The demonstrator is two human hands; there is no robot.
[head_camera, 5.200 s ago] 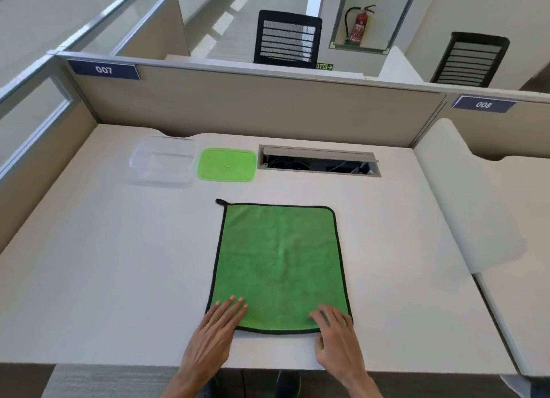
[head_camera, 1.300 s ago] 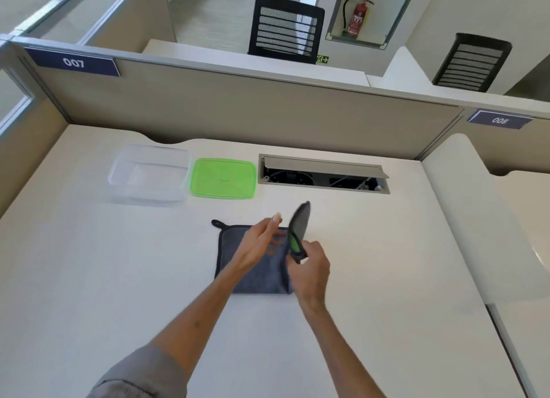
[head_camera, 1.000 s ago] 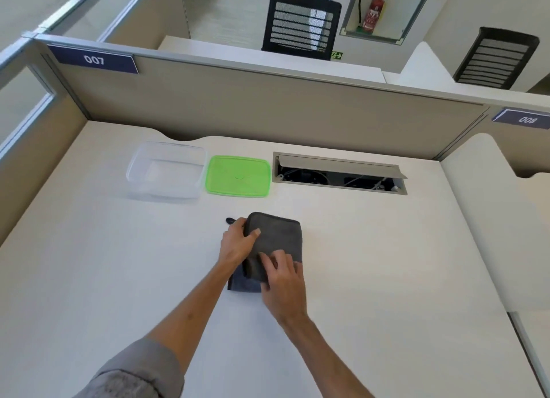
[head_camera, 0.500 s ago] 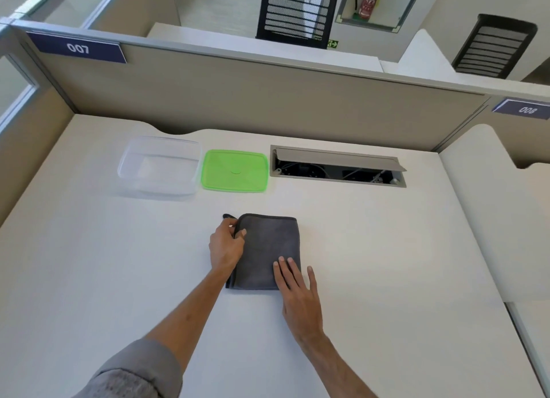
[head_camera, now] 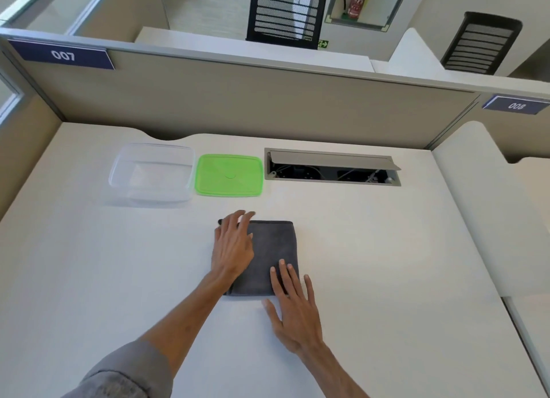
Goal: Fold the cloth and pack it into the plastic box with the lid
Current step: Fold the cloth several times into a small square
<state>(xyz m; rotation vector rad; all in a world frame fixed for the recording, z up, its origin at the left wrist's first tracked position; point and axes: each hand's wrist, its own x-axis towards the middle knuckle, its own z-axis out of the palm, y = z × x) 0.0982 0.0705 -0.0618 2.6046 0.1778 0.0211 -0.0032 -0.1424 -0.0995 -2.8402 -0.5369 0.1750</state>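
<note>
While pressing the folded cloth [head_camera: 272,250] flat, left hand [head_camera: 233,249] and right hand [head_camera: 293,308] both open-palmed; could easily unfold if lifted carelessly toward box [head_camera: 119,171].

Bright, even daylight with soft, faint shadows beneath the hands. Wide-angle distortion bows the partition [head_camera: 268,100] and desk [head_camera: 387,263] edges. Left hand [head_camera: 233,249] fingertips show slight motion blur.

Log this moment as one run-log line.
cloth: folded, grey side out, on desk | left hand: flat on it | right hand: fingertips on near edge | box: empty | lid: off, beside box
</note>
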